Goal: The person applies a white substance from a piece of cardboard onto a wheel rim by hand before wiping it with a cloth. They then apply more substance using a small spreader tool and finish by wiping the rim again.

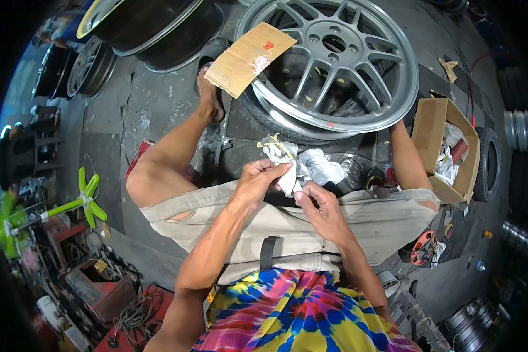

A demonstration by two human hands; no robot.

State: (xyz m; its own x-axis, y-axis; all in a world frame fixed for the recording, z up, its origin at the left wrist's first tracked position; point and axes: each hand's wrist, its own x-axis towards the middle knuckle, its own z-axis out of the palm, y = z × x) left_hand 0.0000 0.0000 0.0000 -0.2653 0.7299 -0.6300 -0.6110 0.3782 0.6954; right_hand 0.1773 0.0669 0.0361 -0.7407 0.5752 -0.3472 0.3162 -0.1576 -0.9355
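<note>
Over on the left there's a green fan (87,199) on the floor among a pile of tools. Moving in, the person's left hand (261,179) is pinched shut on the crumpled white rag (302,166), held up over their knees just in front of the wheel. The right hand (322,208) sits right below it, fingers closed on the rag's lower edge. The silver alloy wheel (340,58) lies flat beyond, cardboard scrap (246,57) leaning on its rim. Open cardboard box (437,126) sits on the far right.
</note>
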